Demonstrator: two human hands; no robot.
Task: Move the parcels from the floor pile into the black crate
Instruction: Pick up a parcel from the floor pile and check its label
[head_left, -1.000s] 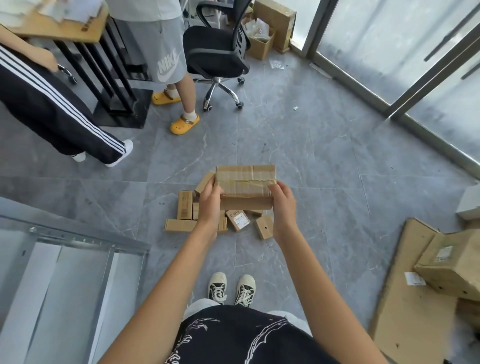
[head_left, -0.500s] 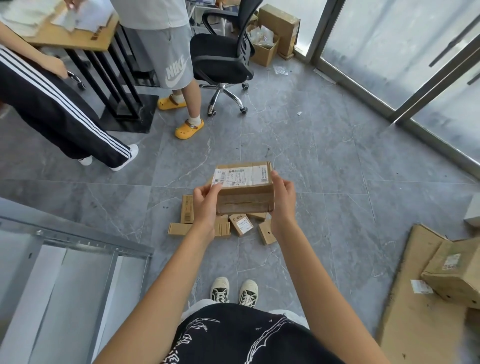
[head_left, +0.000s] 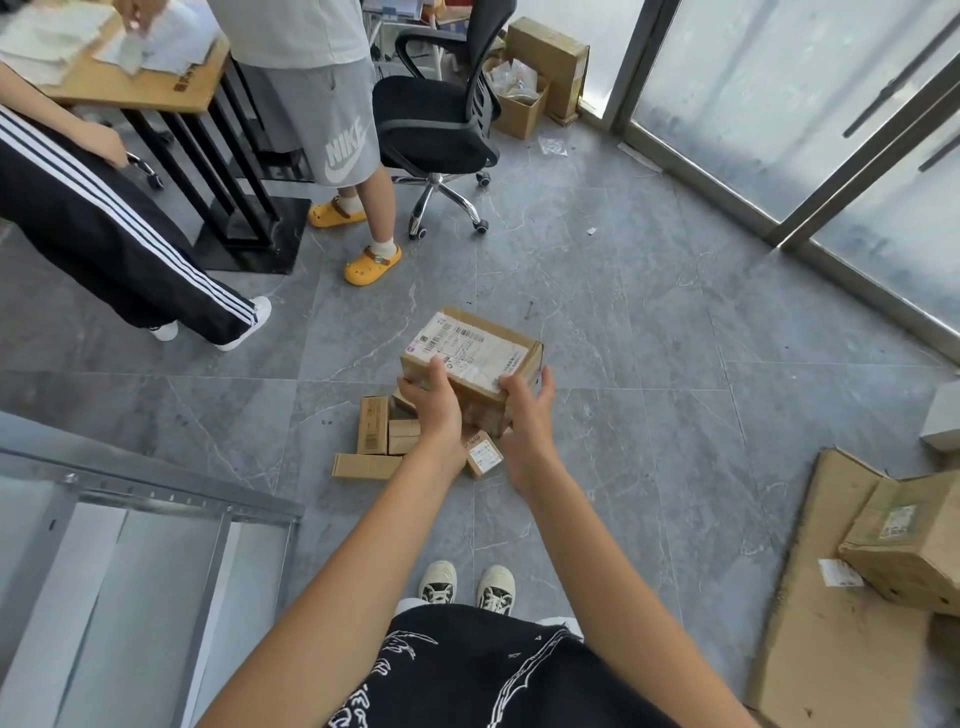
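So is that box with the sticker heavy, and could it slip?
Probably light: the box sits in loose fingertip holds of the left hand and right hand. Its walls look stiff. Shiny tape may make it slippery.

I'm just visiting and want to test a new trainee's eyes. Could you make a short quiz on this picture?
1. True or false: the parcel in the hands has its printed label facing up.
2. What holds that parcel? A) left hand alone B) both hands, the right hand included C) neither
3. Fill in: the small boxes left on the floor lie just ahead of the person's ____.

Key: 1 true; 2 B; 3 shoes.
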